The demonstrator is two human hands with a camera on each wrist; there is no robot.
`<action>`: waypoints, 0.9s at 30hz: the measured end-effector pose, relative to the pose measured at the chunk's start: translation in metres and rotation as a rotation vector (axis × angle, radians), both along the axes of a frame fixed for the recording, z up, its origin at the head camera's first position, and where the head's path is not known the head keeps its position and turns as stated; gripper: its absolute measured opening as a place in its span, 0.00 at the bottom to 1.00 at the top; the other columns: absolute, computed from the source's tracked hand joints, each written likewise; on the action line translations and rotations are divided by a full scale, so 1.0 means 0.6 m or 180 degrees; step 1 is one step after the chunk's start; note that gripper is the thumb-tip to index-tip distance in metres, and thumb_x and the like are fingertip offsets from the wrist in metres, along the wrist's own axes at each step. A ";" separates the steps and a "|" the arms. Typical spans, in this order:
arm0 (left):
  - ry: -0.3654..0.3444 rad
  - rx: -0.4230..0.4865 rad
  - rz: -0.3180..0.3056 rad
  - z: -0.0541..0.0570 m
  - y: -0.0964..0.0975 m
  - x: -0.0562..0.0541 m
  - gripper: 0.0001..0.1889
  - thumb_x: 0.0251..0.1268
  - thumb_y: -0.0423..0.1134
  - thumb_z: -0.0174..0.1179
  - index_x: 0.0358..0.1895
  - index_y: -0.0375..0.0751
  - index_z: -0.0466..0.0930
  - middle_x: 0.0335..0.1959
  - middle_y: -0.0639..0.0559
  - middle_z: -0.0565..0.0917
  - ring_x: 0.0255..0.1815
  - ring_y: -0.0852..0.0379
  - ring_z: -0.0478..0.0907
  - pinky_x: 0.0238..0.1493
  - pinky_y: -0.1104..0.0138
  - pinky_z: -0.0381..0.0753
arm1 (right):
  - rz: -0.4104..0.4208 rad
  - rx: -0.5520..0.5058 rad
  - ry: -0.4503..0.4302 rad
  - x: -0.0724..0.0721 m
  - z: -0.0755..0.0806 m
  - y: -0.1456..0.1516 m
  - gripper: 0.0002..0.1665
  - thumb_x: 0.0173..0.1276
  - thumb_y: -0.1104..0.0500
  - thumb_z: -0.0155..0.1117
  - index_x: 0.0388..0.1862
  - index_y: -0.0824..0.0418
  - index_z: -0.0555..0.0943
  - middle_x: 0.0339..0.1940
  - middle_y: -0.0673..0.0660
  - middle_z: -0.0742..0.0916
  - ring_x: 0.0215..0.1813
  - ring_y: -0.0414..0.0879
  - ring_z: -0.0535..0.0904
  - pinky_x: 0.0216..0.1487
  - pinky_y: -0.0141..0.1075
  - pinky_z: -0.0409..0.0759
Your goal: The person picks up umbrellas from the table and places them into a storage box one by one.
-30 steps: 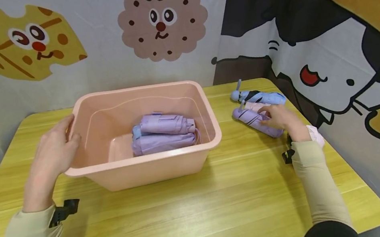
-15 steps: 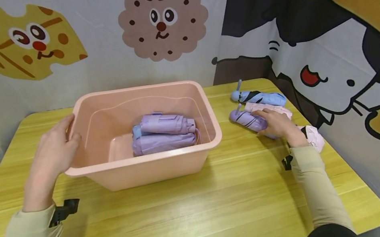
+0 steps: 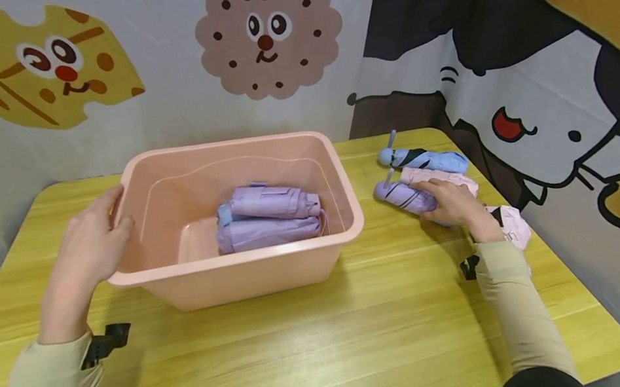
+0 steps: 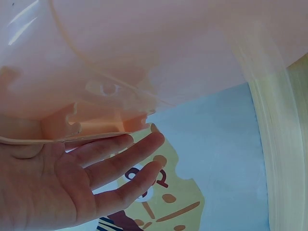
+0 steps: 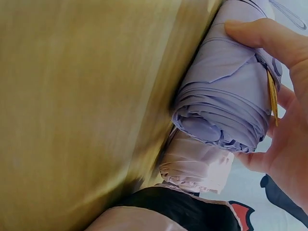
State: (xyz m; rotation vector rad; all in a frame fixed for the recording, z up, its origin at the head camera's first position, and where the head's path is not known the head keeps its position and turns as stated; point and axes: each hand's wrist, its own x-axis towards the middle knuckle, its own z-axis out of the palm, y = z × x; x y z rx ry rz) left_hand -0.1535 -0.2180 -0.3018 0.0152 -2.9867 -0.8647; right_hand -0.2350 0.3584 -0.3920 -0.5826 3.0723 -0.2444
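Observation:
A pink plastic bin (image 3: 244,279) stands on the table, and my left hand (image 3: 87,241) holds its left rim. Over the rim lies my thumb, while in the left wrist view the fingers (image 4: 125,166) extend below the lip outside. On the right, my right hand (image 3: 457,204) grips a folded purple umbrella (image 3: 406,196). In the right wrist view my thumb presses one side of this umbrella (image 5: 221,72) and the other fingers wrap the far side, partly hidden. A folded pink umbrella (image 3: 441,176) lies just behind it.
Inside the bin, a folded purple umbrella (image 3: 275,201) rests on another purple one (image 3: 268,234), with a blue one (image 3: 224,215) partly covered. A blue umbrella (image 3: 433,161) lies at the back right. Near the table's right edge is a pink bundle (image 3: 514,227) with a black band.
My right hand has shifted the purple umbrella slightly left and toward me, showing more of the pink umbrella behind it. The left hand and bin have stayed put.

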 end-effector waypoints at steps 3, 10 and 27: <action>0.0013 -0.0002 -0.0005 0.001 0.000 0.000 0.32 0.72 0.43 0.37 0.76 0.37 0.44 0.66 0.23 0.64 0.56 0.25 0.68 0.50 0.36 0.71 | 0.0050 -0.0039 0.0124 0.000 0.000 -0.002 0.39 0.51 0.61 0.72 0.65 0.60 0.72 0.60 0.68 0.79 0.61 0.65 0.74 0.55 0.65 0.70; 0.0013 0.0000 0.0000 0.001 0.000 0.000 0.32 0.73 0.43 0.37 0.76 0.37 0.44 0.67 0.23 0.63 0.57 0.25 0.67 0.50 0.35 0.71 | 0.0288 -0.0254 0.0370 -0.003 0.006 -0.010 0.36 0.49 0.65 0.72 0.61 0.62 0.75 0.58 0.68 0.79 0.61 0.64 0.73 0.59 0.59 0.71; 0.0018 0.0009 -0.0019 0.001 -0.001 0.001 0.32 0.72 0.43 0.37 0.76 0.36 0.45 0.67 0.24 0.62 0.59 0.25 0.65 0.53 0.34 0.68 | 0.0468 -0.0314 0.0964 -0.001 0.025 -0.032 0.35 0.51 0.63 0.73 0.60 0.61 0.75 0.53 0.68 0.81 0.55 0.68 0.74 0.57 0.61 0.71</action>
